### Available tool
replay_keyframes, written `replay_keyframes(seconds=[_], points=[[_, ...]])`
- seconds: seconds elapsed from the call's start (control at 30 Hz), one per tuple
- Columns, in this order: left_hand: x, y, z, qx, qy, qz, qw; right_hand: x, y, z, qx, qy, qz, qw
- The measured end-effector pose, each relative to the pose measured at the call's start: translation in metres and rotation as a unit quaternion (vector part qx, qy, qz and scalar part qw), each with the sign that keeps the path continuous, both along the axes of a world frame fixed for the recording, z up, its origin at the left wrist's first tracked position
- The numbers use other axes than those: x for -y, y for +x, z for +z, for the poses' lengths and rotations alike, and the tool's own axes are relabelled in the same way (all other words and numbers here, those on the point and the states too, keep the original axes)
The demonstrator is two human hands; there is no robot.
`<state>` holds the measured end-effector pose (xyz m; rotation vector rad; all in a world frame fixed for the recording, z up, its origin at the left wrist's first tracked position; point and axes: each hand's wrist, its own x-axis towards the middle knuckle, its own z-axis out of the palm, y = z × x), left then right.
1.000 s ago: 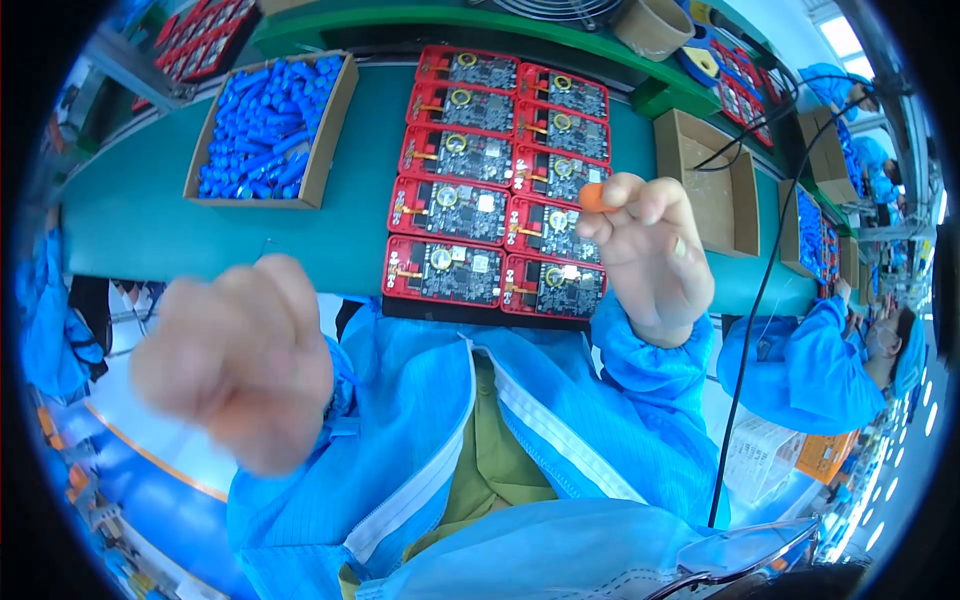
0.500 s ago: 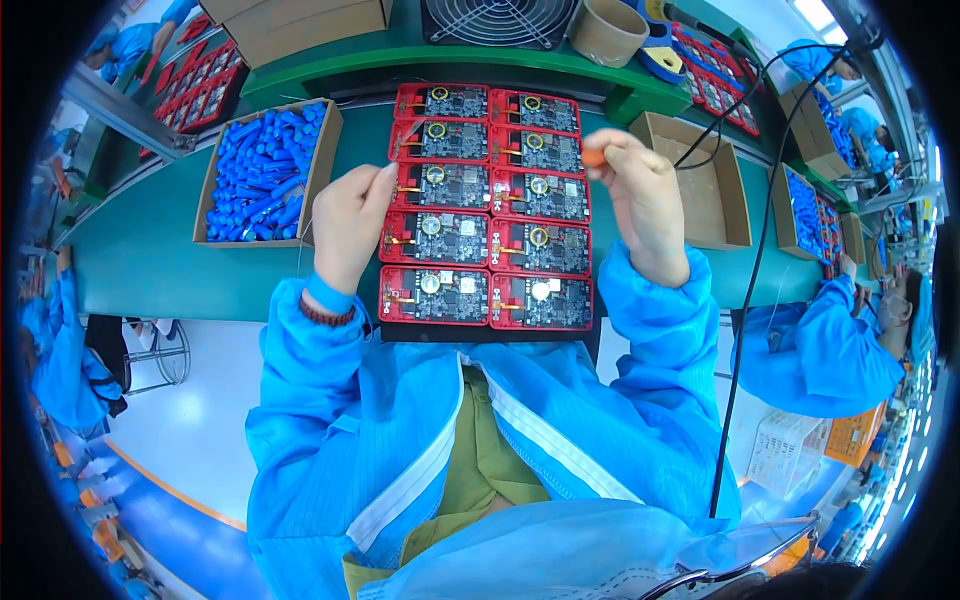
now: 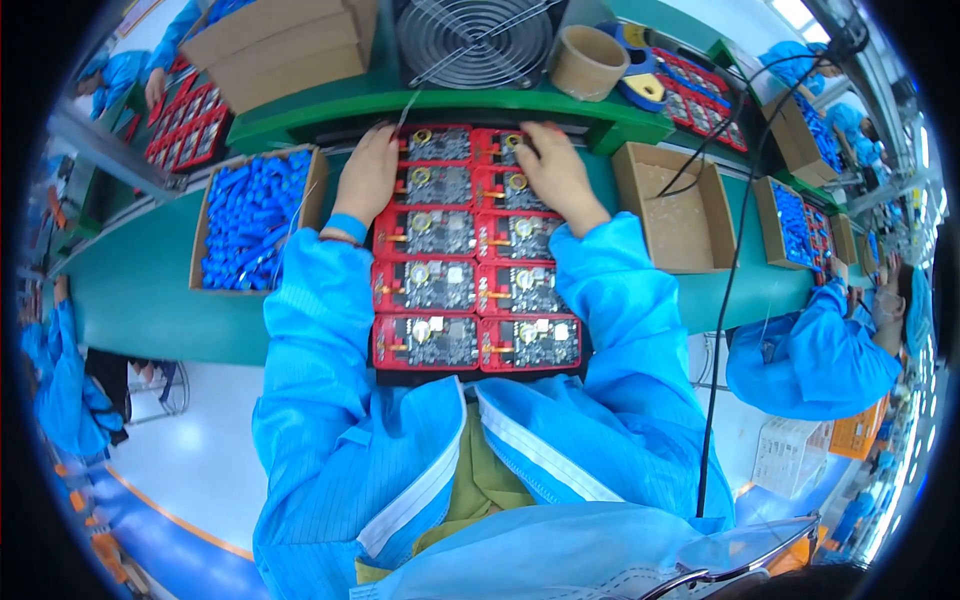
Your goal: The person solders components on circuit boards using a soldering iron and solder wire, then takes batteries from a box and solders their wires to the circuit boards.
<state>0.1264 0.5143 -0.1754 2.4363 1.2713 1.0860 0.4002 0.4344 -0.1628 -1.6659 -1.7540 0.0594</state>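
Observation:
Red cases with green-black circuit boards (image 3: pixel 428 232) stand in two columns before me, each with a small yellow ring or round part on its board. My left hand (image 3: pixel 368 178) lies along the left edge of the far cases, its fingers stretched forward. A thin pale strip (image 3: pixel 408 108) shows by its fingertips; whether the hand touches it I cannot tell. My right hand (image 3: pixel 558 175) reaches over the far right cases, fingers apart and bent down onto their far end and right side. It partly covers those boards. No held thing shows in either hand.
At the left is a carton of blue cylindrical parts (image 3: pixel 250 225); at the right, a shallow open carton (image 3: pixel 628 190). A green shelf (image 3: pixel 330 115) behind bears a fan (image 3: pixel 478 45), a tape roll (image 3: pixel 588 62) and a cardboard box (image 3: pixel 280 55). A black cable (image 3: pixel 722 350) hangs at the right.
Both hands have moved forward to the far end of the cases. My right hand, earlier raised with a small orange thing at its fingertips, has come down onto the cases. The cases sit nearer me in view.

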Motion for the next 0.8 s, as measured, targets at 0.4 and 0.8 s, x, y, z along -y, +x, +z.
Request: replay_keyframes(seconds=[0.4,0.8], points=[[0.032,-0.010,0.039,-0.102,0.104,0.072,0.987,0.037,-0.030,0.056,0.073,0.112,0.063,0.989],[0.121,-0.008,0.088,0.109,-0.073,-0.211,0.969,0.078,-0.064,0.106,0.105,0.032,0.209,0.972]])
